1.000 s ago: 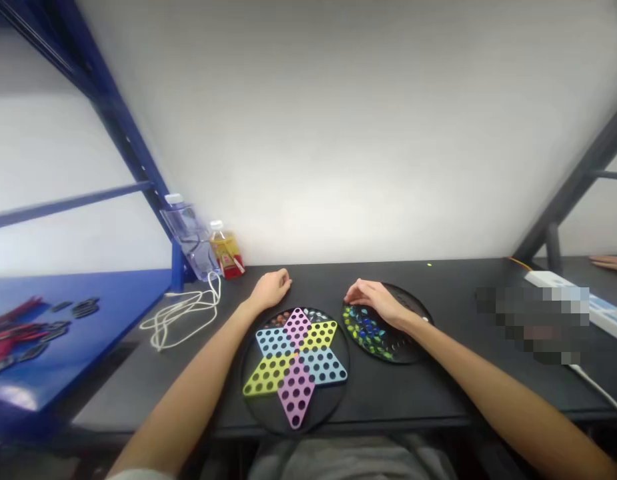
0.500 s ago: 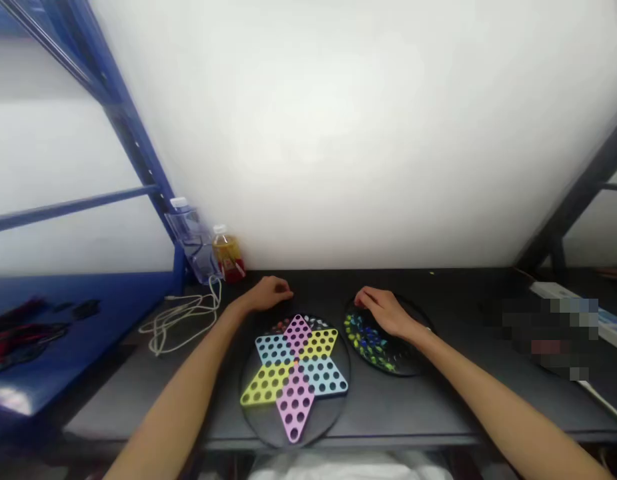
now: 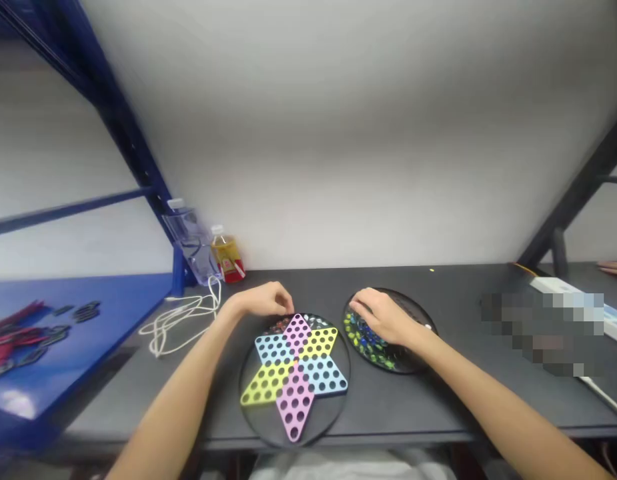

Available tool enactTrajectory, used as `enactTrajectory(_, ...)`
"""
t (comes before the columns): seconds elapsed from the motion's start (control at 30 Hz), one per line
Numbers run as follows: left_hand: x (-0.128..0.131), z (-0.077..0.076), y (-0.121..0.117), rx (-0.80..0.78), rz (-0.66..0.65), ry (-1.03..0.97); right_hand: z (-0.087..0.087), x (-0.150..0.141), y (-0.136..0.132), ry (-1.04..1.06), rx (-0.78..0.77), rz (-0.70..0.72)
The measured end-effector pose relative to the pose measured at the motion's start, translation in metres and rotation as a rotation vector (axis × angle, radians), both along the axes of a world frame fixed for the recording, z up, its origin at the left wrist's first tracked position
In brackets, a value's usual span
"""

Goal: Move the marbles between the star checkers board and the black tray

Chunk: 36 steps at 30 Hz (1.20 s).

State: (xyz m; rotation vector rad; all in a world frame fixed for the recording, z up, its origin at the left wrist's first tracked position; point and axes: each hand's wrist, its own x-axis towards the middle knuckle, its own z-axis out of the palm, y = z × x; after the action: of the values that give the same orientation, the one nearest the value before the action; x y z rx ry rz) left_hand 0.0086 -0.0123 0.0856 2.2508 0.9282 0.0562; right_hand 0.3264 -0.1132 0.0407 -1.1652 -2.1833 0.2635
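A star-shaped Chinese checkers board (image 3: 297, 363) in pink, yellow and blue, its holes looking dark, lies on a round tray (image 3: 262, 435). Red and clear marbles (image 3: 278, 326) lie at the tray's far edge, behind the star. Just above them is my left hand (image 3: 269, 299), fingers curled down and closed; whatever they hold is hidden. To the right, a round black lid (image 3: 413, 365) holds yellow, green and blue marbles (image 3: 371, 343). Over its left part hovers my right hand (image 3: 381, 315), thumb and fingers drawn together, with their contents too small to make out.
White cable (image 3: 188, 317) lies coiled at the left, before a clear plastic jug (image 3: 195, 247) and a bottle of yellow drink (image 3: 228, 257). A white power strip (image 3: 563, 290) is at the right. Blue shelving with red and black pieces (image 3: 23, 333) stands far left.
My left hand has shifted slightly right, its fingertips lower beside the board's far edge. The right fingertips have moved a little left and down over the marbles. The scene looks darker.
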Motion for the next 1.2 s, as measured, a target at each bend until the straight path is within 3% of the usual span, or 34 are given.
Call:
enactTrajectory(0.33, 0.006, 0.002, -0.006, 0.081, 0.021, 0.077, -0.003, -0.001, 0.001, -0.003, -0.005, -0.01)
enactTrajectory(0.5, 0.026, -0.013, -0.009, 0.168, 0.038, -0.073, -0.003, -0.005, -0.003, 0.024, 0.005, -0.001)
enactTrajectory(0.63, 0.044, -0.029, -0.008, 0.298, 0.138, -0.171, -0.001, -0.01, -0.009, 0.016, 0.02, 0.01)
enactTrajectory(0.77, 0.05, -0.034, -0.009, 0.234, 0.114, -0.21, 0.002, -0.016, -0.016, -0.018, 0.026, 0.091)
enactTrajectory(1.0, 0.055, -0.025, -0.023, 0.113, -0.021, -0.218, 0.007, -0.024, -0.025, -0.032, 0.02, 0.17)
enactTrajectory(1.2, 0.066, -0.029, -0.029, 0.186, -0.017, -0.217, 0.008, -0.028, -0.03, -0.056, -0.008, 0.218)
